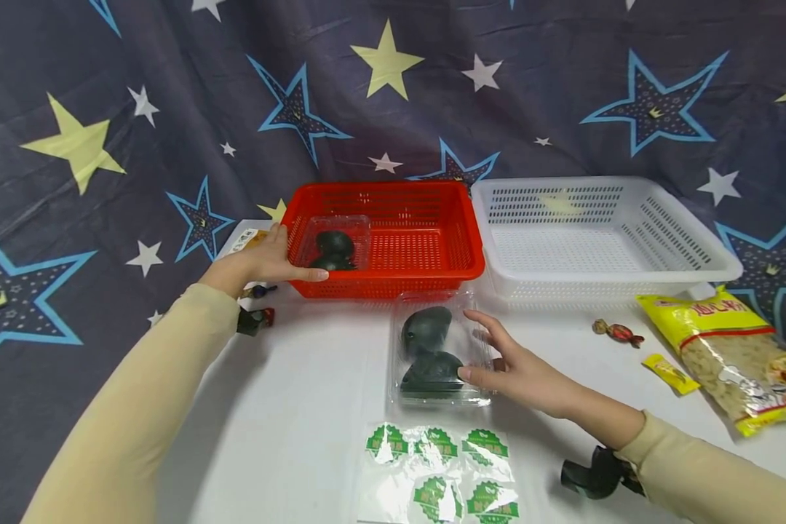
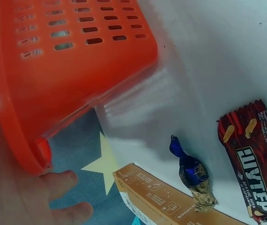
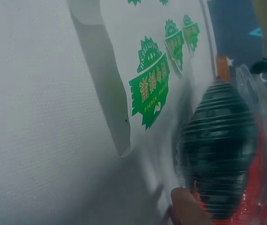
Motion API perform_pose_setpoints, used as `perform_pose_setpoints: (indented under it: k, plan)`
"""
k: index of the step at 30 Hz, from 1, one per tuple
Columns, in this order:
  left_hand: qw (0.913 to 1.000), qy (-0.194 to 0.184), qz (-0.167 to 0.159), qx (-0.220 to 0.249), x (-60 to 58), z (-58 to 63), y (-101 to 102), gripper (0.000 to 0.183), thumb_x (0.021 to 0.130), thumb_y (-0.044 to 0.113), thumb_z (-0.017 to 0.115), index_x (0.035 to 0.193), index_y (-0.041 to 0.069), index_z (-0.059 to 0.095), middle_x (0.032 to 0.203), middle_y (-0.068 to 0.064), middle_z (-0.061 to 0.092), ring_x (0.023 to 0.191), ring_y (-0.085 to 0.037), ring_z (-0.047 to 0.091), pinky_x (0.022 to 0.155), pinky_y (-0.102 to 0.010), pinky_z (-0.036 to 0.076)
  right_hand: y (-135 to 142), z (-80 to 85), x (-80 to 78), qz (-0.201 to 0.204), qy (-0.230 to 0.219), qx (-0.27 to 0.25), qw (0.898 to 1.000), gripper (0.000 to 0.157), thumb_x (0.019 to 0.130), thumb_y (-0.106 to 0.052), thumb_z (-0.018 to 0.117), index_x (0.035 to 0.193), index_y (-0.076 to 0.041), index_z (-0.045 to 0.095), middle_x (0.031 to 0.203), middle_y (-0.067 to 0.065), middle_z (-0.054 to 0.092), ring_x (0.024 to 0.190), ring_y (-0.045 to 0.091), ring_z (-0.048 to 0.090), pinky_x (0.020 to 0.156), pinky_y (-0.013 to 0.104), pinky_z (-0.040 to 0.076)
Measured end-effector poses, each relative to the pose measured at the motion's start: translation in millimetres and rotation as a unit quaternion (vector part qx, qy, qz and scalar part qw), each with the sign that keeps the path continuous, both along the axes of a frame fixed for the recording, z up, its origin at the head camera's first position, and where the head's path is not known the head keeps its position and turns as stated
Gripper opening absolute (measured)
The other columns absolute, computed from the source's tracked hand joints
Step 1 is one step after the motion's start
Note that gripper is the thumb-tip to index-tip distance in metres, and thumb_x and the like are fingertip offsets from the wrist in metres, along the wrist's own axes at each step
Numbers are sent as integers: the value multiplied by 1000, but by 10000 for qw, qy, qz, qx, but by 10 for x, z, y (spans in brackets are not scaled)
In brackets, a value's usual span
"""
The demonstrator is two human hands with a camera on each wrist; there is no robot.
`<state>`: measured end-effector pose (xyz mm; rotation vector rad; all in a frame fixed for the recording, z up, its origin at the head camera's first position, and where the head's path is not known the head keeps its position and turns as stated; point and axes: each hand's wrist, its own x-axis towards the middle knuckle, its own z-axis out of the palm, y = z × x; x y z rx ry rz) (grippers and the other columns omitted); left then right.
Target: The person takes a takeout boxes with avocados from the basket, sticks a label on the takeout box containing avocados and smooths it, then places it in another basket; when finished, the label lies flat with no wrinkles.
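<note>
My left hand (image 1: 265, 256) lies against the front left corner of the red basket (image 1: 393, 284), thumb along the front rim and other fingers extended by the left side. Inside that basket is a clear plastic box (image 1: 362, 236) with dark green, avocado-like fruits (image 1: 334, 244). In front of the basket, my right hand (image 1: 520, 367) holds a second clear plastic box (image 1: 478, 397) by its right side, between thumb and fingers. Two dark green, avocado-like fruits (image 1: 432, 371) are in it. The right wrist view shows this box (image 3: 253, 93) blurred beside my thumb (image 3: 187, 208).
A sheet of green round stickers (image 1: 393, 484) lies in front. To the right stand a white basket (image 1: 605, 280), wrapped candies (image 1: 618, 333), a yellow packet (image 1: 671, 373) and a yellow food bag (image 1: 736, 356). Left are a brown box (image 2: 157, 192), twisted candy (image 2: 193, 173) and red-brown bar (image 2: 253, 159).
</note>
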<state>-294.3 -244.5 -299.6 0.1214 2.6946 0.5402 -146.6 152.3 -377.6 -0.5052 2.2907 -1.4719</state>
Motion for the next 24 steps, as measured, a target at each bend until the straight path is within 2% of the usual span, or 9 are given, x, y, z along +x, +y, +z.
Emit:
perform_pose_setpoints:
  k: [7,12,15,17,19,20,22,24]
  plan:
    - [9998,207,-53,27,0,-54,-19,143,61,78,65,148,1,-17,157,-18,-15,143,-39,-8,106,-61,24,14,-1,1,-89,226,347,9991,83,87,-31,70,150,-29,17,150,27,24,111,38,56,75,37,51]
    - [9993,354,-96,122,7,-92,-39,138,67,75,64,147,3,-22,156,-17,-19,143,-38,-10,107,-61,22,7,-7,4,-101,135,335,9993,84,86,-32,70,150,-29,17,148,30,26,108,35,57,75,38,52]
    - [9975,669,-232,87,48,-94,-38,133,70,73,63,148,6,-22,157,-16,-16,144,-38,-7,107,-62,21,8,-7,5,-95,71,359,9993,84,87,-33,70,151,-30,16,147,32,26,107,33,58,76,38,52]
    - [9935,1059,-412,-5,111,-93,-6,127,73,73,60,150,8,-18,159,-15,-11,144,-37,-4,107,-62,20,10,-10,4,-94,69,382,9992,84,87,-33,70,151,-31,15,146,32,27,106,32,59,75,38,52]
    - [9825,1724,-706,-40,204,-111,67,119,76,71,58,152,8,-8,159,-15,-1,145,-36,3,108,-61,20,12,-13,3,-89,81,397,9991,84,87,-33,70,151,-31,15,146,33,27,106,32,58,75,38,53]
    - [9743,2094,-830,43,271,-125,125,115,77,69,59,153,8,-3,159,-15,5,145,-35,6,109,-59,20,13,-13,3,-85,91,403,9991,84,87,-33,70,151,-31,15,146,33,27,107,33,58,75,38,53]
    - [9508,2863,-1117,392,446,-173,283,105,82,61,61,153,8,7,157,-15,16,143,-33,17,110,-55,23,13,-11,3,-80,123,427,9990,84,87,-33,70,151,-30,15,146,33,27,108,35,58,74,38,53]
    - [9236,3466,-1384,874,674,-244,479,93,85,51,65,152,8,16,153,-14,27,139,-30,28,110,-51,28,15,-8,6,-68,127,426,9990,84,87,-33,70,151,-30,15,146,33,27,109,36,57,74,39,53]
